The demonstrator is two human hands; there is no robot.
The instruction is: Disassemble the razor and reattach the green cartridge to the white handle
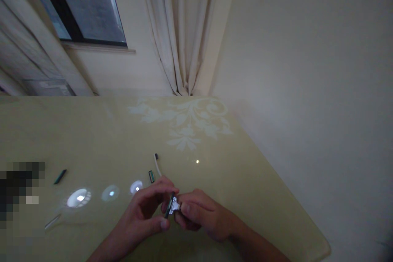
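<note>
Near the front of the table, both my hands meet over a small razor (173, 206) with a silver neck and a narrow dark head. My left hand (144, 211) pinches the dark head by its two ends, between thumb and fingers. Wrapped closed around the silver part is my right hand (202, 213); its fingers hide whatever handle there is. Just beyond my left fingers lies a small black-framed razor cartridge (151, 177) with a teal strip. A white toothbrush (157, 166) with dark bristles lies beside it, its lower end hidden behind my left hand.
The glossy yellowish table (260, 196) carries a white floral pattern and lamp reflections. A dark green, flat piece (60, 177) and a thin pale stick (53, 221) lie at left, near a blurred-out area. Curtains (184, 28) and a wall (307, 69) border the table.
</note>
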